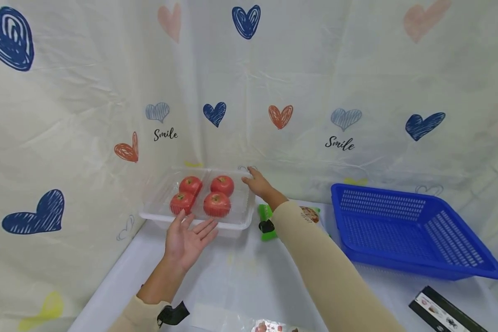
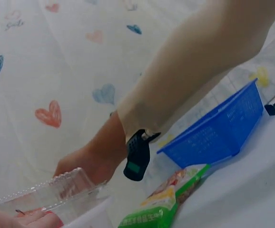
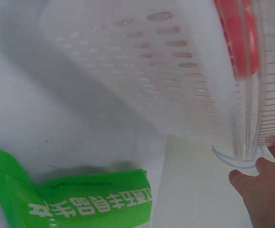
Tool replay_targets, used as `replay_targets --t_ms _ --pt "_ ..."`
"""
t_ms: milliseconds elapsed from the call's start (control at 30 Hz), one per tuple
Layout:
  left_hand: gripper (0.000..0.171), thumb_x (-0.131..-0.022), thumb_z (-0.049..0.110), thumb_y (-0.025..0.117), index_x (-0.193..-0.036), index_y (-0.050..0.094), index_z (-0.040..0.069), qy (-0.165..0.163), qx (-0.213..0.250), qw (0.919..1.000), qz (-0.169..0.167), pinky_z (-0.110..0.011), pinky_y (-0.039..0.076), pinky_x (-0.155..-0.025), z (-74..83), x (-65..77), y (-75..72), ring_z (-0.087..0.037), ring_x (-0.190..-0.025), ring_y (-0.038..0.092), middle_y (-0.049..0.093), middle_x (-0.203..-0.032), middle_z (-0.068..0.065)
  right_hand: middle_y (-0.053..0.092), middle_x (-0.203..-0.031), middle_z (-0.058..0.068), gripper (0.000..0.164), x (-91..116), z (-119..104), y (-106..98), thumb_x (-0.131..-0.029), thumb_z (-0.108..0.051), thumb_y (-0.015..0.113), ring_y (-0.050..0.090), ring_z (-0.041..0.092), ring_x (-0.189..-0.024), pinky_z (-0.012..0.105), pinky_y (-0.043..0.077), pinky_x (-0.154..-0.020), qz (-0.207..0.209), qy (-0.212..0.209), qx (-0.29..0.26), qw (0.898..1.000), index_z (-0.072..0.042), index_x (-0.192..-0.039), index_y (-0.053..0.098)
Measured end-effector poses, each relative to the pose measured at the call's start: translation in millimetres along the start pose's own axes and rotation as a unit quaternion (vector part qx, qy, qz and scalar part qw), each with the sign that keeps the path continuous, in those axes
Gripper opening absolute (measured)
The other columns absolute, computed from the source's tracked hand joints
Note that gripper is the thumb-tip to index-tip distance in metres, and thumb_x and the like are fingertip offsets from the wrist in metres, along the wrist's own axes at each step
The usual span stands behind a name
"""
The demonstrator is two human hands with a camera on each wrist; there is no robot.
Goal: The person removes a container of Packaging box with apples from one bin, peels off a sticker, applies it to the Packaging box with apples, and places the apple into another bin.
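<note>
Several red apples (image 1: pixel 217 204) sit in a clear plastic container (image 1: pixel 241 196) at the back left of the table. The container lies on a white perforated basket (image 3: pixel 128 90), whose white rim shows along the front in the head view. My left hand (image 1: pixel 186 242) has its palm turned up and fingers extended, overlapping the basket's front edge. At the far right corner is my right hand (image 1: pixel 259 184); its fingers reach along the container's edge, as the right hand (image 3: pixel 266 185) in its own wrist view also shows.
Beside the white basket lies a green food packet (image 1: pixel 267 219), partly behind the right forearm. A large blue basket (image 1: pixel 398 265) stands on the right, with a long black box (image 1: pixel 446 311) in front of it. A clear printed bag (image 1: pixel 269 326) lies at the near edge.
</note>
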State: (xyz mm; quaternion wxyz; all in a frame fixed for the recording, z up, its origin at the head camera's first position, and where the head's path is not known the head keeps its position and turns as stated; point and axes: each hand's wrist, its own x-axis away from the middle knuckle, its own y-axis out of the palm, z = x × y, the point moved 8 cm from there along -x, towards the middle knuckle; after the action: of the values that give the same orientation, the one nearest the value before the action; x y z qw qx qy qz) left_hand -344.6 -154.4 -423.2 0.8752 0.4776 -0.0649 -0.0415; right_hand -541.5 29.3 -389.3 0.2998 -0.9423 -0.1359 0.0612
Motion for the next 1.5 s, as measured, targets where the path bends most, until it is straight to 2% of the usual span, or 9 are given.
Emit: replay_targets --t_ms 133,333,467,600,767,933,1133,1300,1500 --pt "0.081 -0.099 0.037 0.051 -0.155 -0.006 0.025 0.018 0.025 0.9995 0.006 -0.053 0.028 -0.109 6.4 1.7 14.4 -0.046 -0.135 0.033 0.022 -0.153 -0.028 0.024 -0.158 0.011 0.062 0.3 -9.9 -3.9 -0.102 -0.032 0.048 0.017 0.028 -0.145 0.048 0.018 -0.115 0.006 -0.008 -0.033 0.999 -0.011 -0.154 0.023" --pt "0.067 -0.102 0.031 0.047 -0.154 0.004 0.026 0.024 0.005 0.9994 0.024 -0.055 0.033 -0.105 7.7 8.6 24.7 -0.045 -0.131 0.040 0.031 -0.150 -0.026 0.028 -0.156 0.009 0.062 3.3 -20.8 -9.6 -0.101 -0.032 0.051 0.021 0.027 -0.143 0.049 0.021 -0.114 0.017 -0.016 -0.061 0.998 -0.014 -0.154 0.024" --pt "0.061 -0.102 0.029 0.047 -0.151 0.011 0.024 0.024 -0.004 0.9994 0.025 -0.055 0.036 -0.103 4.4 10.2 27.8 -0.045 -0.132 0.039 0.033 -0.149 -0.026 0.032 -0.154 0.009 0.063 6.8 -26.1 -18.3 -0.098 -0.028 0.053 0.025 0.026 -0.142 0.048 0.024 -0.113 0.038 -0.030 -0.061 0.997 -0.013 -0.153 0.027" --pt "0.052 -0.103 0.028 0.045 -0.143 0.013 0.017 0.024 -0.021 0.9994 0.013 -0.055 0.036 -0.103 1.6 12.0 32.4 -0.045 -0.132 0.039 0.032 -0.149 -0.027 0.032 -0.154 0.010 0.065 15.1 -30.3 -28.9 -0.095 -0.023 0.056 0.025 0.027 -0.142 0.048 0.027 -0.111 0.048 -0.045 -0.070 0.995 -0.011 -0.153 0.028" --pt "0.053 -0.103 0.030 0.047 -0.143 0.015 0.016 0.020 -0.075 0.9969 0.008 -0.052 0.039 -0.102 2.0 15.0 35.0 -0.041 -0.129 0.045 0.038 -0.147 -0.025 0.034 -0.153 0.010 0.068 30.6 -28.1 -44.5 -0.093 -0.024 0.060 0.025 0.027 -0.142 0.050 0.031 -0.108 0.057 -0.049 -0.071 0.995 -0.015 -0.152 0.029" --pt "0.057 -0.101 0.032 0.052 -0.147 0.022 0.015 0.031 -0.132 0.9903 0.029 -0.048 0.043 -0.099 5.1 12.6 35.0 -0.037 -0.127 0.048 0.043 -0.138 -0.024 0.032 -0.153 0.016 0.070 45.0 -23.1 -58.9 -0.091 -0.023 0.064 0.027 0.031 -0.141 0.051 0.033 -0.107 0.055 -0.050 -0.050 0.996 -0.012 -0.151 0.031" --pt "0.054 -0.102 0.024 0.049 -0.147 0.022 0.008 0.019 -0.151 0.9875 0.040 -0.046 0.044 -0.098 -6.0 8.9 43.2 -0.034 -0.126 0.046 0.043 -0.131 -0.019 0.033 -0.150 0.018 0.071 58.5 -18.3 -82.6 -0.088 -0.022 0.068 0.037 0.035 -0.134 0.052 0.037 -0.103 0.056 -0.016 0.011 0.998 -0.009 -0.149 0.034" --pt "0.052 -0.101 0.021 0.052 -0.143 0.025 0.004 0.031 -0.159 0.9855 0.052 -0.048 0.045 -0.097 -12.4 7.4 47.8 -0.038 -0.127 0.042 0.038 -0.131 -0.018 0.035 -0.149 0.019 0.070 66.9 -22.0 -98.2 -0.086 -0.024 0.069 0.038 0.036 -0.132 0.054 0.038 -0.102 0.054 -0.012 0.041 0.998 -0.009 -0.147 0.038" --pt "0.051 -0.098 0.022 0.058 -0.138 0.033 0.001 0.037 -0.184 0.9803 0.061 -0.055 0.040 -0.100 -17.6 6.0 51.8 -0.041 -0.130 0.035 0.032 -0.139 -0.017 0.031 -0.152 0.019 0.073 73.6 -20.3 -105.7 -0.086 -0.026 0.069 0.033 0.037 -0.136 0.055 0.034 -0.105 0.036 0.003 0.074 0.997 -0.009 -0.149 0.035"
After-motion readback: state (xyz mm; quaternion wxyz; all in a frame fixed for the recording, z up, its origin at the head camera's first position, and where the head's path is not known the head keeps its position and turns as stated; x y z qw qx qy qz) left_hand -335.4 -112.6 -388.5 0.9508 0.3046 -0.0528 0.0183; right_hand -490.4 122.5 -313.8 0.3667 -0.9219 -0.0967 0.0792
